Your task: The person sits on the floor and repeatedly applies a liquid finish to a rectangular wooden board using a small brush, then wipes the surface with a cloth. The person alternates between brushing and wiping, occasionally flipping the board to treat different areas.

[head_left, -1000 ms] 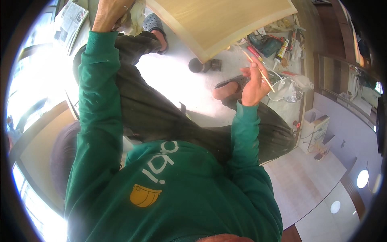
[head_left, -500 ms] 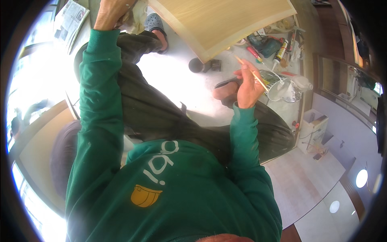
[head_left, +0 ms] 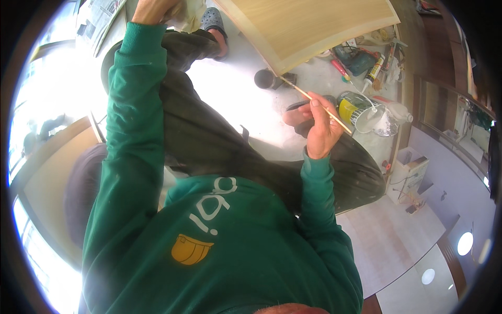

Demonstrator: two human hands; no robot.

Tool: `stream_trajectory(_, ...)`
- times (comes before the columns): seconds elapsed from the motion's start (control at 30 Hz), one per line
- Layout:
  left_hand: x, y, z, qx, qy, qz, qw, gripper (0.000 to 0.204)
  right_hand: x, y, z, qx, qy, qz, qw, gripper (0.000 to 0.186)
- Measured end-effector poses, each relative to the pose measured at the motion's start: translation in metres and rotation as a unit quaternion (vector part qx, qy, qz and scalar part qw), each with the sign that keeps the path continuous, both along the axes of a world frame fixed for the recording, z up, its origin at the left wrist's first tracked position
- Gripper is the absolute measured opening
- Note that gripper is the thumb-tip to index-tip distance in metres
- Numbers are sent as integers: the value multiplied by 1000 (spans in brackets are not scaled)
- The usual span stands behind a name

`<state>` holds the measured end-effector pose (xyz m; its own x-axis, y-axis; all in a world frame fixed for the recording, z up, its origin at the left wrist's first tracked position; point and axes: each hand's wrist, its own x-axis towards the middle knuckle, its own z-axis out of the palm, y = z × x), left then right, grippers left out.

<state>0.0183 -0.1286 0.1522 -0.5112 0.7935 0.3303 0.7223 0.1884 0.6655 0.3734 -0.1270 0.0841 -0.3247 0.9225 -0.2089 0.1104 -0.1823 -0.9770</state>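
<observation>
A thin wooden-handled paintbrush (head_left: 301,90) is pinched in my right hand (head_left: 322,135). Its tip reaches the near corner of a pale wood-grained panel (head_left: 308,29) with a lighter border; whether it touches cannot be told. At the top left, my left hand (head_left: 153,10) is closed around a crumpled pale cloth (head_left: 189,14), its fingers partly cut off by the picture's edge. To the right of my right hand are a white-rimmed container (head_left: 364,121) and a crumpled clear plastic piece (head_left: 386,124).
A dark round object (head_left: 264,79) stands on the floor below the panel's corner. A sealant tube (head_left: 373,72), a red-handled tool (head_left: 339,68) and a dark green power tool (head_left: 361,60) lie at the right. Newspaper (head_left: 99,21) is at the upper left; my grey clog (head_left: 212,20) is beside the cloth.
My right hand has turned the paintbrush leftward, bringing its tip from right of the panel to its near corner. The whole view has shifted slightly. My left hand still holds the cloth.
</observation>
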Motion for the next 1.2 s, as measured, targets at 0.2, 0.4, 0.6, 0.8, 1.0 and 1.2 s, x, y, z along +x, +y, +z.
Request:
stream_trajectory(0.2, 4, 5, 0, -10, -103, 28, 994, 17, 1, 4, -6, -8, -18, -32, 999, 21)
stream_trajectory(0.4, 6, 0, -2, 21, -24, -15, 999, 10, -3, 0, -15, -9, -6, 0, 1000, 19)
stream_trajectory(0.6, -16, -3, -9, 50, 357, -138, 922, 4, -1, -5, -19, 103, -14, 28, 994, 16)
stream_trajectory(0.8, 9, 8, 3, -37, -147, 59, 987, 12, 3, -2, -15, 96, -50, 18, 994, 16)
stream_trajectory(1.0, -4, 5, -5, 8, -63, -12, 998, 18, 1, 0, -20, 113, -73, 8, 991, 16)
stream_trajectory(1.2, -11, 2, -12, 14, 66, -38, 997, 8, 2, -10, -23, 225, -109, 81, 965, 16)
